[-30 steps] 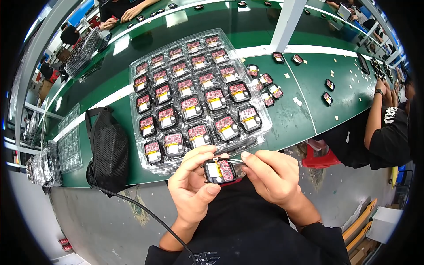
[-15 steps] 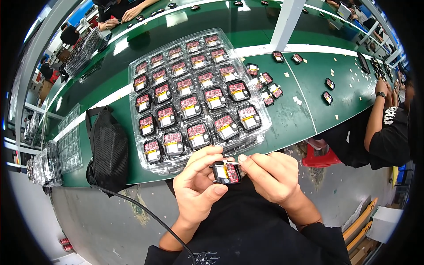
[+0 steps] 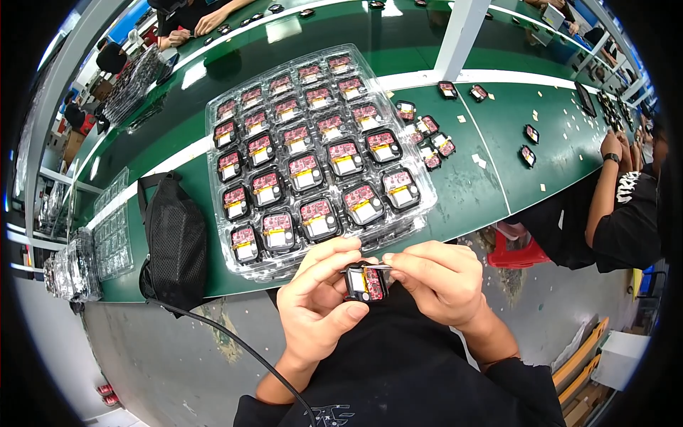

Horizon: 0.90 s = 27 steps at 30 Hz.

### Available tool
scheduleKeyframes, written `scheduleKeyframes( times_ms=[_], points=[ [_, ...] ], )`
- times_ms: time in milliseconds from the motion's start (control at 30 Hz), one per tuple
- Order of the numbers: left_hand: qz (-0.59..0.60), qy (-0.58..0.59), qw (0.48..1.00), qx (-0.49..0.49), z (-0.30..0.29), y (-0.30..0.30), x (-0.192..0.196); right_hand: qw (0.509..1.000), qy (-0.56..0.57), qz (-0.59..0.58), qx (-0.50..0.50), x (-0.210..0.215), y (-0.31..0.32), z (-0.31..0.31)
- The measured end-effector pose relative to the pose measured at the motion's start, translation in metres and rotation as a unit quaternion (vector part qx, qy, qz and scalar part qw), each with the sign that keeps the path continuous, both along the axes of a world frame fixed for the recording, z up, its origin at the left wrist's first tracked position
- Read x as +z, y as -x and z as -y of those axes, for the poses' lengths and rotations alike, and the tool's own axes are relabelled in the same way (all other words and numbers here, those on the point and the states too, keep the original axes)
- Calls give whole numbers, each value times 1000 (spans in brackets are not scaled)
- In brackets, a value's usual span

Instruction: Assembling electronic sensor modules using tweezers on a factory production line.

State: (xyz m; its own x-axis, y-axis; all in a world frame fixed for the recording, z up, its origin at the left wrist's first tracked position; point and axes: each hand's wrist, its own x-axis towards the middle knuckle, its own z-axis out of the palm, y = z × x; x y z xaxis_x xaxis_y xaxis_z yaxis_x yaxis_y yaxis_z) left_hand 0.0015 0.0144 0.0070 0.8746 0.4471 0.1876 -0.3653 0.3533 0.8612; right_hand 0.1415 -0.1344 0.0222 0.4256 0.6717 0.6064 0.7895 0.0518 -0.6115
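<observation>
My left hand (image 3: 311, 307) grips a small black square device housing (image 3: 366, 285) by its sides, just in front of the table edge. Inside the housing show a red circuit board, a silver-white battery block and a strip of yellow tape. My right hand (image 3: 447, 286) pinches slim metal tweezers (image 3: 379, 267), whose tips lie across the top edge of the housing. Whether the tips grip anything there is too small to tell. Beyond my hands, a clear plastic tray (image 3: 425, 217) bears rows of similar open housings.
A black mesh bag (image 3: 174, 242) lies left of the tray, with a dark cable (image 3: 238, 340) near it. Several loose housings (image 3: 429, 127) sit right of the tray. Stacked clear trays (image 3: 75, 263) stand far left. A co-worker's arm (image 3: 605, 185) rests at the right; a red stool (image 3: 523, 250) stands below.
The housing in my left hand has turned slightly. My right hand has shifted a little, and the tweezers now reach farther left across the housing's top edge.
</observation>
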Motion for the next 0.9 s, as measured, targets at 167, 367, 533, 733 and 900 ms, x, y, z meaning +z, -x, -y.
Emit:
scheduleKeyframes(
  times_ms=[167,367,533,733,900],
  points=[
    [-18,1,1000,8,-1,1,-1,997,-7,64,-32,-4,4,-2],
    [-34,6,999,19,-1,3,-1,985,13,167,-48,-11,3,0],
    [-41,1,999,19,-1,5,-2,982,22,183,-42,-10,5,2],
    [-62,25,997,24,-2,8,-1,985,45,168,-13,-5,0,3],
    [-14,-2,999,48,-21,13,13,986,-65,79,-130,-6,-24,9]
  ],
)
